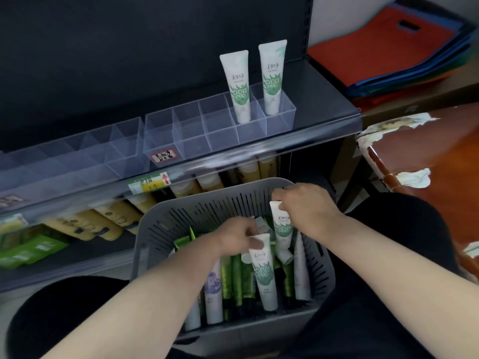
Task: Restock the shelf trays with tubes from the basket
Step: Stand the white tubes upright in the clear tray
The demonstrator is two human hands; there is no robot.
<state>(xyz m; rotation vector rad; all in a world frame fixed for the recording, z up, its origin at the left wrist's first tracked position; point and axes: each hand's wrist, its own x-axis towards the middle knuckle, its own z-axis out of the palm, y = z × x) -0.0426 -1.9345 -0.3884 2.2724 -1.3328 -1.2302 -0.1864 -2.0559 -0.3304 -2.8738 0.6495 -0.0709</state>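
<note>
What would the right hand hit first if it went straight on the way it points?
Probably the slotted far wall of the basket, just beyond the right hand, which pinches the top of a white tube. Depth is unclear; yellow bottles lie behind that wall.

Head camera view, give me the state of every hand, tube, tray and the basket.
left hand, pinching left tube by its flat end
right hand, gripping right tube by its flat end
basket, holding many tubes
right tray, two shelf tubes upright in its rightmost back compartments, rest empty
left tray, visible compartments empty
</note>
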